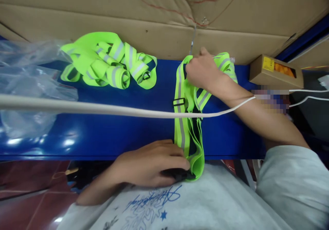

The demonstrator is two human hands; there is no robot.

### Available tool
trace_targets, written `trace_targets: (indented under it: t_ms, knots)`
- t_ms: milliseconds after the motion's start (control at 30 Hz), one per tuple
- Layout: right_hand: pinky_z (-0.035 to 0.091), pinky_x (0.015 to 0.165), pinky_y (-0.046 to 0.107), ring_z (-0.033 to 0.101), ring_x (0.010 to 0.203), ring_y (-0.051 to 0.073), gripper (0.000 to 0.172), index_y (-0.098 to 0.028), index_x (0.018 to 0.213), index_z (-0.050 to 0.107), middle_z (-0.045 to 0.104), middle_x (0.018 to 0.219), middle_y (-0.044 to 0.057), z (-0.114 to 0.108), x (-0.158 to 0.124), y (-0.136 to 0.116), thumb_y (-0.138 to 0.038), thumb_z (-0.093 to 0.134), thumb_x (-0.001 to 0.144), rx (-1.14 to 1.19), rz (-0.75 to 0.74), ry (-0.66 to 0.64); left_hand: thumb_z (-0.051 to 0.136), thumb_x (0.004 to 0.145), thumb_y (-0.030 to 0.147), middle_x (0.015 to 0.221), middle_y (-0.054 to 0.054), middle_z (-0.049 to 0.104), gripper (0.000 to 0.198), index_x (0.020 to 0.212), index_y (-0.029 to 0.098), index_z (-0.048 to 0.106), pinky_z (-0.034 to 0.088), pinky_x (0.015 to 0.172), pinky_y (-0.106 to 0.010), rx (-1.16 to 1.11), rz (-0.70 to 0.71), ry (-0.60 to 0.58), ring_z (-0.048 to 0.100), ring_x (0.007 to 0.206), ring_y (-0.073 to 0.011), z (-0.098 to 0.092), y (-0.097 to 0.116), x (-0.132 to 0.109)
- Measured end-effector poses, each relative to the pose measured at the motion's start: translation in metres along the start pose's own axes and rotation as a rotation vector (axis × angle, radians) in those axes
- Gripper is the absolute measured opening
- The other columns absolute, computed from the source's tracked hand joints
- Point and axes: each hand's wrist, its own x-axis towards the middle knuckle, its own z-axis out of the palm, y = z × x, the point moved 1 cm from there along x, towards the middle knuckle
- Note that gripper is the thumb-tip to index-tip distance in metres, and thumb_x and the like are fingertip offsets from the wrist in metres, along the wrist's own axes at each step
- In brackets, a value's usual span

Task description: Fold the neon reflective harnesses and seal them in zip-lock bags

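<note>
A neon-yellow reflective strap (pixel 182 130) with grey stripes and black buckles runs from the back of the blue table over its front edge. My left hand (pixel 154 163) is closed around its near end, by a black buckle (pixel 179 174) close to my shirt. Farther back, my right hand (pixel 203 69) grips the strap's upper part, fingers curled and partly hidden. Behind that wrist lie more folds of reflective strap (pixel 224 63); whether they belong to the same piece I cannot tell.
A heap of reflective straps (pixel 108 62) lies at the back left, beside clear plastic bags (pixel 33 86). At the right stands a small cardboard box (pixel 276 72) with orange contents. A white cable (pixel 115 109) crosses in front of the blue table (pixel 115 134). Cardboard (pixel 102 24) lines the back.
</note>
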Motion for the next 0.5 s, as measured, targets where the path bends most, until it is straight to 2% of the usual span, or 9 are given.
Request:
trace_targets:
  t_ms: [67,133,200,300,400,467,500]
  knots:
    - [0.049,0.093,0.045,0.069,0.087,0.026,0.016,-0.014,0.090,0.074,0.076,0.089,0.011,0.026,0.023,0.006,-0.009,0.059,0.091,0.122,0.008,-0.102,0.069,0.099,0.019,0.110,-0.002,0.072,0.019,0.116,0.025,0.062,0.048,0.082,-0.029,0.007,0.004,0.008,0.066,0.091,-0.0160,0.000,0.000,0.000]
    - [0.049,0.083,0.039,0.068,0.087,0.025,0.019,-0.019,0.105,0.074,0.077,0.098,0.010,0.041,0.043,0.009,-0.015,0.059,0.095,0.301,-0.070,-0.073,0.069,0.099,0.018,0.109,-0.002,0.072,0.020,0.117,0.025,0.063,0.049,0.082,-0.029,0.020,0.004,0.014,0.066,0.091,-0.0160,0.001,0.000,0.000]
    - [0.048,0.080,0.036,0.069,0.092,0.023,0.025,-0.024,0.118,0.073,0.078,0.109,0.007,0.046,0.059,0.007,-0.019,0.056,0.100,0.450,-0.193,-0.073,0.069,0.099,0.019,0.110,-0.002,0.072,0.020,0.117,0.025,0.063,0.050,0.082,-0.029,0.029,0.012,0.023,0.066,0.093,-0.0167,0.001,-0.001,0.001]
    - [0.050,0.089,0.035,0.071,0.106,0.021,0.033,-0.025,0.130,0.071,0.077,0.127,0.005,0.034,0.070,0.004,-0.020,0.046,0.108,0.610,-0.295,-0.011,0.069,0.101,0.023,0.110,-0.003,0.073,0.018,0.118,0.024,0.063,0.051,0.081,-0.029,0.055,0.034,0.049,0.067,0.095,-0.0178,0.002,0.001,0.001]
    - [0.049,0.102,0.039,0.070,0.119,0.022,0.039,-0.024,0.134,0.071,0.075,0.136,0.004,0.014,0.058,0.006,-0.017,0.040,0.110,0.656,-0.227,0.142,0.067,0.102,0.022,0.110,-0.004,0.074,0.017,0.118,0.022,0.063,0.049,0.079,-0.030,0.145,0.061,0.094,0.067,0.093,-0.0176,0.002,0.005,0.002]
    - [0.048,0.106,0.043,0.070,0.121,0.024,0.038,-0.021,0.126,0.074,0.077,0.132,0.006,0.003,0.033,0.010,-0.012,0.043,0.107,0.582,-0.115,0.217,0.066,0.100,0.019,0.110,-0.003,0.074,0.018,0.117,0.021,0.062,0.048,0.082,-0.032,0.240,0.066,0.158,0.066,0.094,-0.0179,0.002,0.010,0.005]
    - [0.046,0.109,0.046,0.069,0.123,0.027,0.035,-0.020,0.123,0.075,0.076,0.132,0.008,-0.002,0.016,0.011,-0.012,0.046,0.105,0.535,-0.106,0.247,0.066,0.099,0.018,0.110,-0.003,0.074,0.018,0.117,0.021,0.062,0.047,0.084,-0.034,0.294,0.060,0.200,0.065,0.093,-0.0181,0.001,0.012,0.007]
